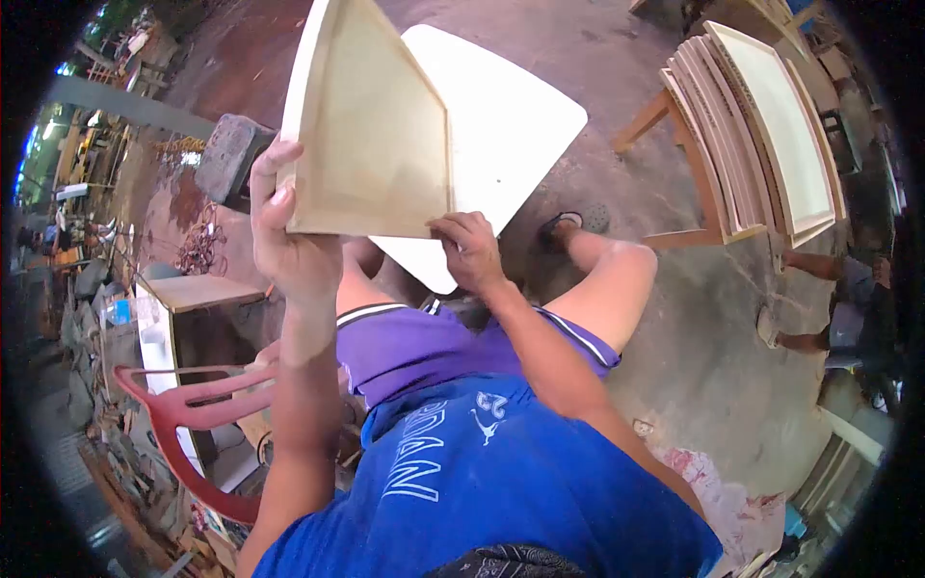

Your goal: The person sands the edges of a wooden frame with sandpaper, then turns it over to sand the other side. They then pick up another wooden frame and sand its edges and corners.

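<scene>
A shallow wooden panel (371,130) with raised edges and a white outer side is held up, tilted, in front of me. My left hand (289,212) grips its lower left corner, with fingers on the white edge. At the lower right corner, my right hand (467,250) has its fingers closed on the rim. Behind and below the panel lies a white board (511,106) with rounded corners, partly hidden by the panel and my right hand.
Several similar panels (723,135) lean in a stack on a wooden stand (694,183) at the right. A grey block (226,159), a red plastic chair (193,409) and a small table (202,291) are at the left. Another person's legs (809,265) show at far right.
</scene>
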The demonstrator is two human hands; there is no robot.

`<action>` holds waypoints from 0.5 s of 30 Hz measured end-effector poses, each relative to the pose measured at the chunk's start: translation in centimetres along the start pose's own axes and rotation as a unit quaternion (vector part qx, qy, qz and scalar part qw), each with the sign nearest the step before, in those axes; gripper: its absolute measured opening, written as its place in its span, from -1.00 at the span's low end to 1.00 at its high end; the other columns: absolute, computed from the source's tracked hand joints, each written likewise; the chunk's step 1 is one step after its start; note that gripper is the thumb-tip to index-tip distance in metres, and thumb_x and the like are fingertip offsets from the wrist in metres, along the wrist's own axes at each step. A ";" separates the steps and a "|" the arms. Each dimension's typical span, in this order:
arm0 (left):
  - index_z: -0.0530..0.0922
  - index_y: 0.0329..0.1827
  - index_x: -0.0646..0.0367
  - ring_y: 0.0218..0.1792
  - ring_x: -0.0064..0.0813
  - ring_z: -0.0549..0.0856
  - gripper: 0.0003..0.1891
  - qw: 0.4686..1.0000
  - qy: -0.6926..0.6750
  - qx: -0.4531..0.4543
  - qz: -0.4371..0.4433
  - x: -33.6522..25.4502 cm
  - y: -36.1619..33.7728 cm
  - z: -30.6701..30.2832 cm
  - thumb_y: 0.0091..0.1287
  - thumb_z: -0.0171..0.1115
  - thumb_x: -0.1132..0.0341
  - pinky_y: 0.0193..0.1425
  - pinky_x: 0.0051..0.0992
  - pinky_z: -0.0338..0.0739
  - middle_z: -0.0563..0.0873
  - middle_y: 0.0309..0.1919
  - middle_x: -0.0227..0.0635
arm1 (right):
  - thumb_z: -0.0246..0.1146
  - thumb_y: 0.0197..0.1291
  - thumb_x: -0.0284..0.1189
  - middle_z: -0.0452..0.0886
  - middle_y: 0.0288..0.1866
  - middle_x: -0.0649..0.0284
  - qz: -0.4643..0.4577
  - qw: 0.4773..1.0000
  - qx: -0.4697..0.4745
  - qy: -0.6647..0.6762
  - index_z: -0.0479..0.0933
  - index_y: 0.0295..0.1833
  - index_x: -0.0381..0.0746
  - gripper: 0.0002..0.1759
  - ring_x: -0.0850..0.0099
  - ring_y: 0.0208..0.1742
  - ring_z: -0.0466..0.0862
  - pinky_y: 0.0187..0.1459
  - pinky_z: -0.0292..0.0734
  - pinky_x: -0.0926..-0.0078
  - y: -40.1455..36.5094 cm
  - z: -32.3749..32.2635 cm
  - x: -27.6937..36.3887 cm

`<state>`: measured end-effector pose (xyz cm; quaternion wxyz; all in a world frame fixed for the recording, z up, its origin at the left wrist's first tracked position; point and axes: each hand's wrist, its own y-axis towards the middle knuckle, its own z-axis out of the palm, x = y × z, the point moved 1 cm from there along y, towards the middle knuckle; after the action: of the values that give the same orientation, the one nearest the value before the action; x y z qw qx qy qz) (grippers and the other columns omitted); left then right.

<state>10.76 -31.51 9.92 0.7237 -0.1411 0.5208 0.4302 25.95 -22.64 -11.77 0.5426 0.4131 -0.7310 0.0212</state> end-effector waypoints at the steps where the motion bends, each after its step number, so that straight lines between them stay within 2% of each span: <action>1: 0.46 0.35 0.31 0.21 -0.21 0.71 -0.48 1.000 -0.004 0.008 -0.011 -0.5 0.0 0.1 0.41 0.03 0.19 0.32 -0.23 0.64 0.67 0.18 -0.07 | 0.35 0.13 -0.58 0.76 -0.03 0.24 0.000 1.000 0.008 -0.026 0.77 0.02 -0.06 -0.66 0.12 -0.02 0.65 0.03 0.52 0.16 -0.4 0.1 -0.5; 2: 0.57 0.23 0.28 0.34 -0.22 0.59 -0.54 0.999 0.031 0.016 0.021 -0.8 -0.1 1.2 0.32 0.07 0.23 0.47 -0.22 0.45 0.60 0.25 -0.15 | 0.33 0.13 -0.56 0.76 -0.05 0.28 -0.004 0.998 0.012 -0.059 0.77 0.02 -0.03 -0.65 0.14 -0.02 0.65 0.03 0.51 0.16 -0.7 0.0 -0.7; 4: 0.59 0.20 0.28 0.35 -0.23 0.56 -0.54 0.999 0.049 -0.001 0.017 -0.3 -0.2 1.2 0.30 0.07 0.23 0.49 -0.23 0.41 0.60 0.25 -0.16 | 0.31 0.10 -0.54 0.76 -0.13 0.29 -0.021 0.995 0.030 -0.097 0.77 0.00 -0.02 -0.65 0.12 -0.08 0.68 -0.03 0.55 0.09 -1.0 -0.1 -1.7; 7: 0.61 0.12 0.25 0.32 -0.27 0.49 -0.57 0.989 0.144 -0.022 -0.013 -1.2 -0.6 1.1 0.29 0.04 0.20 0.52 -0.34 0.26 0.57 0.23 -0.24 | 0.25 0.05 -0.54 0.78 -0.26 0.12 -0.022 0.990 0.062 -0.123 0.80 -0.08 -0.03 -0.65 0.02 -0.26 0.71 -0.13 0.60 0.00 -0.3 -0.8 -0.6; 8: 0.61 0.12 0.21 0.35 -0.28 0.45 -0.59 0.990 0.138 0.020 0.025 -1.7 -0.7 1.5 0.31 0.03 0.21 0.53 -0.35 0.24 0.52 0.29 -0.26 | 0.26 0.04 -0.51 0.74 -0.36 0.12 -0.032 0.987 0.055 -0.148 0.80 -0.09 -0.05 -0.67 0.00 -0.32 0.70 -0.17 0.61 -0.01 0.4 -1.3 1.0; 9: 0.62 0.14 0.18 0.39 -0.30 0.40 -0.59 0.997 0.080 0.013 0.008 -1.3 -0.7 1.4 0.32 0.03 0.20 0.55 -0.38 0.18 0.47 0.37 -0.27 | 0.31 0.08 -0.46 0.72 -0.34 0.12 -0.040 0.979 0.072 -0.186 0.80 -0.09 -0.02 -0.71 0.00 -0.29 0.71 -0.19 0.62 -0.01 0.5 -1.5 1.4; 10: 0.63 0.14 0.15 0.41 -0.31 0.39 -0.60 0.994 0.110 0.009 -0.016 -1.5 -0.8 1.3 0.32 0.04 0.20 0.57 -0.38 0.13 0.44 0.40 -0.26 | 0.33 0.12 -0.41 0.72 -0.30 0.11 -0.013 0.976 0.073 -0.205 0.80 -0.09 -0.01 -0.76 0.00 -0.29 0.71 -0.20 0.62 -0.03 0.3 -1.2 1.7; 11: 0.63 0.13 0.16 0.42 -0.32 0.39 -0.60 0.997 0.073 0.029 -0.013 -1.0 -0.4 1.3 0.33 0.04 0.21 0.56 -0.37 0.14 0.43 0.40 -0.24 | 0.36 0.16 -0.36 0.72 -0.27 0.10 0.020 0.970 0.070 -0.231 0.79 -0.09 -0.01 -0.79 0.00 -0.28 0.71 -0.20 0.63 -0.04 0.3 -0.8 1.8; 12: 0.63 0.13 0.19 0.43 -0.30 0.39 -0.60 0.995 0.098 0.023 0.004 -1.0 -0.3 1.4 0.33 0.04 0.21 0.57 -0.35 0.12 0.44 0.39 -0.16 | 0.36 0.16 -0.36 0.72 -0.27 0.10 0.007 0.973 0.075 -0.218 0.79 -0.09 -0.01 -0.79 0.00 -0.28 0.71 -0.20 0.63 -0.04 0.0 -0.2 1.6; 14: 0.64 0.10 0.22 0.43 -0.25 0.40 -0.60 0.993 0.111 0.027 0.023 -0.3 0.1 1.2 0.34 0.03 0.20 0.58 -0.31 0.13 0.44 0.37 -0.10 | 0.37 0.27 -0.24 0.73 -0.14 0.08 0.119 0.947 0.138 -0.265 0.77 -0.07 -0.02 -0.81 -0.02 -0.21 0.74 -0.15 0.66 -0.04 -0.3 0.4 -0.1; 15: 0.64 0.09 0.22 0.43 -0.24 0.41 -0.60 0.995 0.088 0.023 0.030 -0.4 -0.1 1.0 0.34 0.04 0.20 0.58 -0.29 0.14 0.44 0.36 -0.08 | 0.37 0.27 -0.24 0.73 -0.14 0.08 0.112 0.947 0.136 -0.269 0.77 -0.07 -0.02 -0.81 -0.02 -0.21 0.74 -0.15 0.66 -0.04 -0.4 0.8 -0.4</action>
<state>11.43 -31.07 10.71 0.6645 -0.1458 0.5967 0.4255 25.60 -23.08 -12.64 0.2587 0.3883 -0.8818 0.0690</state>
